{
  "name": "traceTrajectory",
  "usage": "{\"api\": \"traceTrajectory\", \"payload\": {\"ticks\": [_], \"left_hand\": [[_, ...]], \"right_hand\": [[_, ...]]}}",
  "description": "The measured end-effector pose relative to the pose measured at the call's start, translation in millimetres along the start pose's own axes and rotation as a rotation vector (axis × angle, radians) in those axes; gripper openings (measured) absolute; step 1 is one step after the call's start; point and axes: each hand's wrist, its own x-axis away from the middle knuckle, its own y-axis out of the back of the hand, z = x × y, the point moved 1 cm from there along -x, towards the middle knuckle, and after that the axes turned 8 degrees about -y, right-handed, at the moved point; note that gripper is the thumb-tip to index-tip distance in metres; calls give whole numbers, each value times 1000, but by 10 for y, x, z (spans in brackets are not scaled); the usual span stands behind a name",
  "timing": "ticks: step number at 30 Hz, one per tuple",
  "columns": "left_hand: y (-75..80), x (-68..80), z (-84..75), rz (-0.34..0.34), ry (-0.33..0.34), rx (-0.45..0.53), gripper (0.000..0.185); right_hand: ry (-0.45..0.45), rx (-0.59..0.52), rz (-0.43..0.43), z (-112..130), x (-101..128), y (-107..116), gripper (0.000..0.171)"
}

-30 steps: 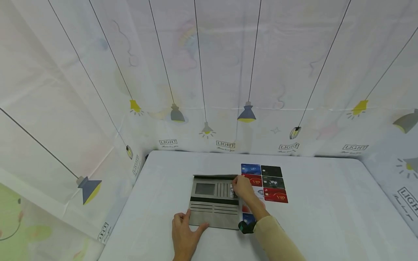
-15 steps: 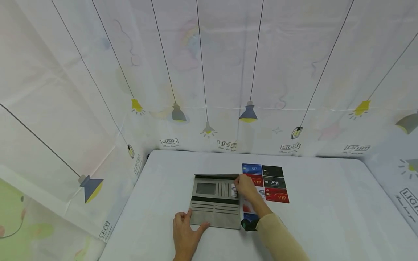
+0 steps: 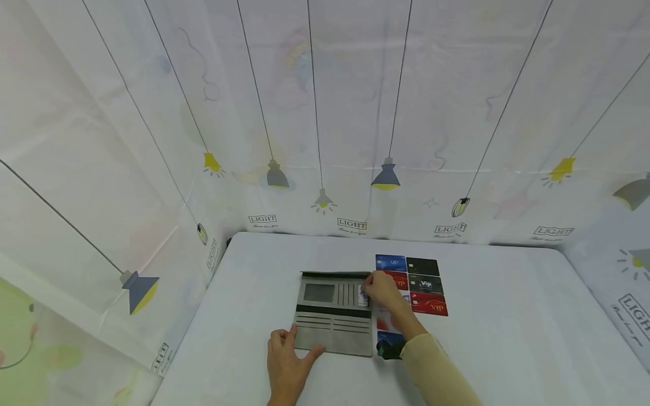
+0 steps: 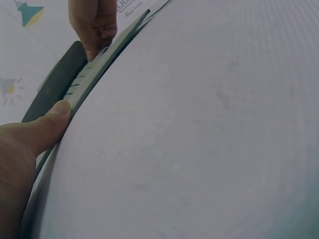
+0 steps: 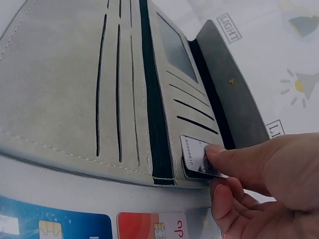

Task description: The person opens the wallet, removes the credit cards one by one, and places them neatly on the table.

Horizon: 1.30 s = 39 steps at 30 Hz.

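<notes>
A grey bifold wallet [image 3: 333, 341] lies unfolded, with slots, a clear window and a raised flap at its far side. My right hand [image 3: 382, 290] is at the wallet's upper right. In the right wrist view its thumb and index finger pinch a white-and-grey card [image 5: 194, 154], partly in the end slot near the flap; the fingers hide part of this card. My left hand [image 3: 290, 365] rests at the wallet's near left corner. Its straight thumb [image 4: 61, 108] presses the near edge, and a fingertip touches the left edge.
Right of the wallet lie several cards in two columns, among them a black card [image 3: 422, 266], a blue VIP card [image 3: 390, 263] and a red VIP card [image 3: 429, 303]. My right forearm passes over the nearer ones. A lamp-printed white curtain [image 3: 325, 113] hangs behind the white table [image 3: 508, 316].
My right hand stays at the same slot with the card, shifting only slightly, and a bit more of the card shows beside its fingers. The left hand and wallet hold their place.
</notes>
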Motion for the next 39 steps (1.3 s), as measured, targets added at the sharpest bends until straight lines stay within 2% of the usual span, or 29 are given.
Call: {"api": "traceTrajectory", "payload": {"ticks": [6, 13, 16, 20, 26, 30, 39], "left_hand": [[5, -3, -7, 11, 10, 6, 92], [16, -7, -9, 24, 28, 14, 92], [23, -6, -13, 36, 41, 15, 93], [24, -3, -21, 54, 54, 10, 93], [19, 9, -29, 60, 60, 25, 94], [6, 9, -27, 58, 53, 21, 94], [15, 13, -24, 4, 24, 2, 92]], "right_hand": [[-33, 13, 50, 2, 18, 8, 37], [-46, 5, 76, 40, 78, 37, 43], [-49, 2, 71, 36, 87, 25, 42], [-42, -18, 41, 31, 111, 20, 33], [-77, -74, 33, 29, 152, 41, 26], [-74, -47, 4, 0, 128, 36, 27], [-58, 7, -43, -59, 130, 120, 31]]}}
